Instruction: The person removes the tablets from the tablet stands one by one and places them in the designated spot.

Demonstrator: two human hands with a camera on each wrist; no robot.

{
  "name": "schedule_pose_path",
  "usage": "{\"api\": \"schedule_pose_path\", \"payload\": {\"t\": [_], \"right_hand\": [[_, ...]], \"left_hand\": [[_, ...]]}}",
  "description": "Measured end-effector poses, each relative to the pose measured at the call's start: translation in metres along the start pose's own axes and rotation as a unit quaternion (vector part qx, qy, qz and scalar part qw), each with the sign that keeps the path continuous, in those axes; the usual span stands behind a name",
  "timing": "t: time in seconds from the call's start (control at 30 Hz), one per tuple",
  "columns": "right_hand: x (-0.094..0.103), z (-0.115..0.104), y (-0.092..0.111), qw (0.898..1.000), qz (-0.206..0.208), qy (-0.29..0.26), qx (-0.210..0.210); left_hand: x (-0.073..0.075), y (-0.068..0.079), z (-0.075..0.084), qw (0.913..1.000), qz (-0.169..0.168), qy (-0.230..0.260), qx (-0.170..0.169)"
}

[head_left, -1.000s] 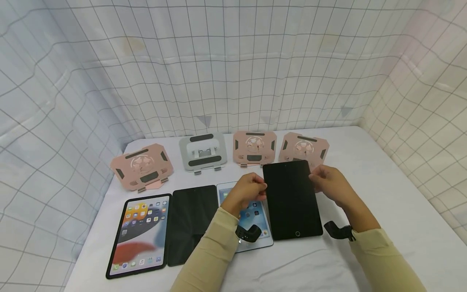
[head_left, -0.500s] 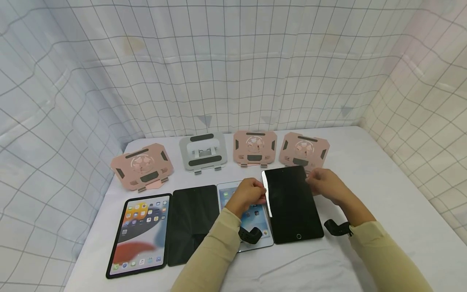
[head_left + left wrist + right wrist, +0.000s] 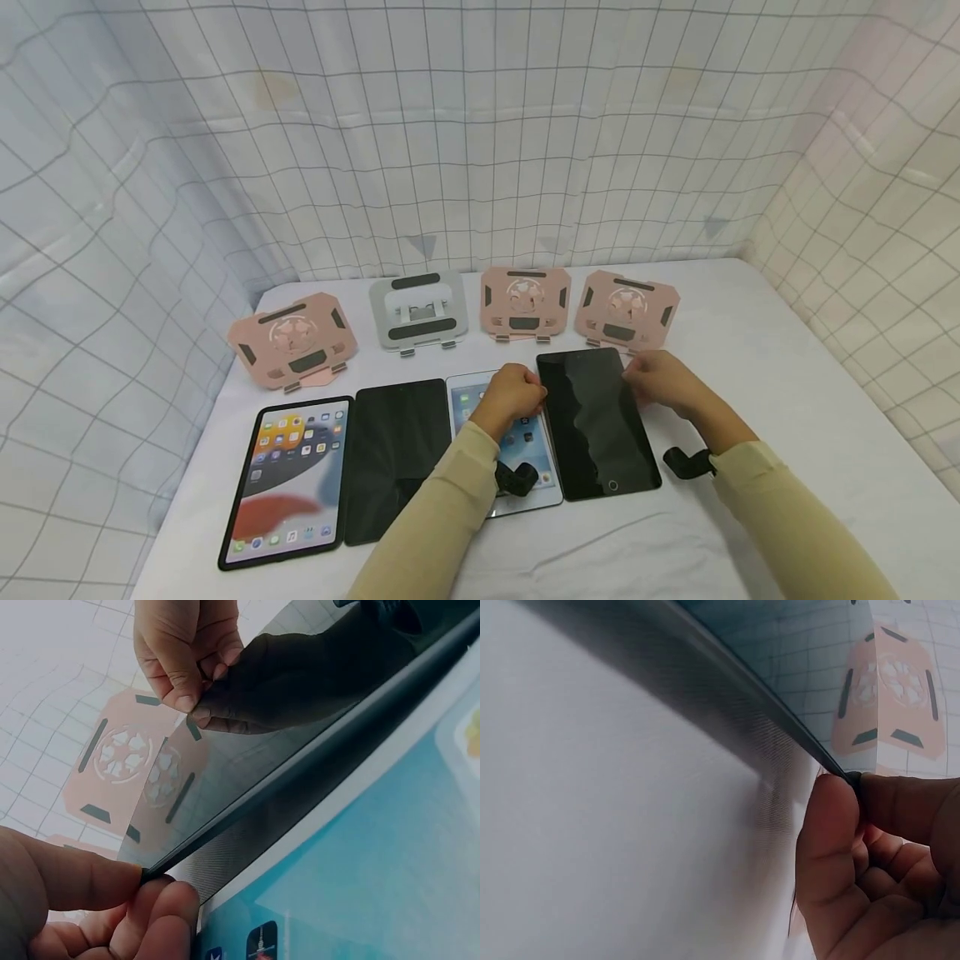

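Both hands pinch a black tablet (image 3: 600, 433) with a round home button at its near end. My left hand (image 3: 513, 396) grips the left edge between thumb and fingers, over a white-bordered tablet (image 3: 532, 454) with a lit screen. At the opposite edge my right hand (image 3: 663, 383) pinches the far part of the side. In the left wrist view the black tablet's edge (image 3: 247, 802) stands a little above the white-bordered one. The right wrist view has the right thumb and fingers (image 3: 829, 825) on the edge, with a shadowed gap beneath.
Further left lie a dark-screened tablet (image 3: 397, 450) and a lit tablet with a black frame (image 3: 288, 483). Behind stand a grey tablet stand (image 3: 417, 310) and three pink stands (image 3: 292, 342). White sheeting with a grid (image 3: 487, 150) encloses the white surface (image 3: 757, 375).
The black tablet has come down and slightly toward me, both hands still pinching its edges. It now lies lower beside the white-bordered tablet, showing more of the right-hand pink stand.
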State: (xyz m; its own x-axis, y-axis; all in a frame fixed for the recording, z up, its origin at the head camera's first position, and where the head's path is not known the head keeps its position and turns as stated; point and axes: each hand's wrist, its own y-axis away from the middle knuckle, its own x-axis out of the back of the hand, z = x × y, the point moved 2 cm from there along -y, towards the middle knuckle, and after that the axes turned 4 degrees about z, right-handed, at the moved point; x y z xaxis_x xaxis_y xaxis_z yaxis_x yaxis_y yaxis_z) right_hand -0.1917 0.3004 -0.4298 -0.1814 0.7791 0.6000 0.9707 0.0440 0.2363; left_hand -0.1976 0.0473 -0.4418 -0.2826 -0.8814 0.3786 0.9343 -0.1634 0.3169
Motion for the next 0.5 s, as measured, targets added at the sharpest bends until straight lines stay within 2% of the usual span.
{"api": "schedule_pose_path", "payload": {"t": [0.13, 0.27, 0.37, 0.5], "right_hand": [[-0.0015, 0.0026, -0.0033, 1.000, -0.005, 0.002, 0.001], [-0.0039, 0.0061, -0.0065, 1.000, -0.008, 0.010, -0.001], [-0.0056, 0.0081, -0.0082, 1.000, -0.009, 0.020, -0.001], [-0.0061, 0.0088, -0.0095, 0.999, -0.007, 0.035, 0.006]], "left_hand": [[0.0027, 0.0001, 0.0018, 0.9986, 0.007, -0.050, -0.012], [0.0048, -0.0022, 0.0028, 0.9935, 0.004, -0.112, -0.024], [0.0051, -0.0040, 0.0021, 0.9904, 0.006, -0.135, -0.029], [0.0049, -0.0040, 0.0022, 0.9892, 0.018, -0.140, -0.038]]}}
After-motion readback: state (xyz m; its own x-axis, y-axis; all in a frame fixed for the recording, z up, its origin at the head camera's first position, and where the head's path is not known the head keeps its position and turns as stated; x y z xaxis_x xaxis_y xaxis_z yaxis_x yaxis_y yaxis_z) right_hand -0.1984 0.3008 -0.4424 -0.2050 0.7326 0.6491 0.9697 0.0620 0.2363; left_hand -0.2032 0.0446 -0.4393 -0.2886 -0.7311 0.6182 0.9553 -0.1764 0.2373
